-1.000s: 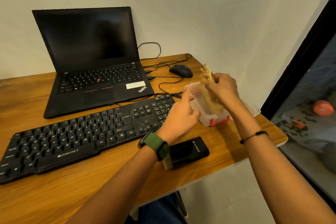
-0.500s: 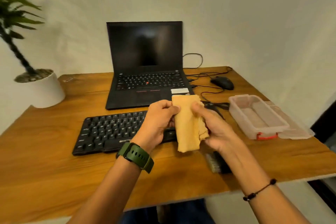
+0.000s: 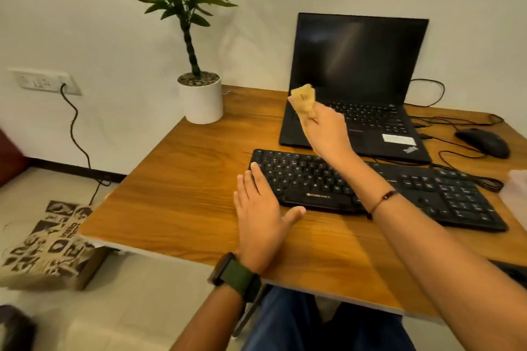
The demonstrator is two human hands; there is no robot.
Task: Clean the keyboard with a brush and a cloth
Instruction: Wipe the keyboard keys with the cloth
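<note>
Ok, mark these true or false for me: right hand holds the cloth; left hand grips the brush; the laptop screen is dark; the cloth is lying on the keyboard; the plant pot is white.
1. The right hand holds the cloth. True.
2. The left hand grips the brush. False: it lies flat and open at the keyboard's left end, holding nothing.
3. The laptop screen is dark. True.
4. The cloth is lying on the keyboard. False: it is held up in the air, in front of the laptop.
5. The plant pot is white. True.
</note>
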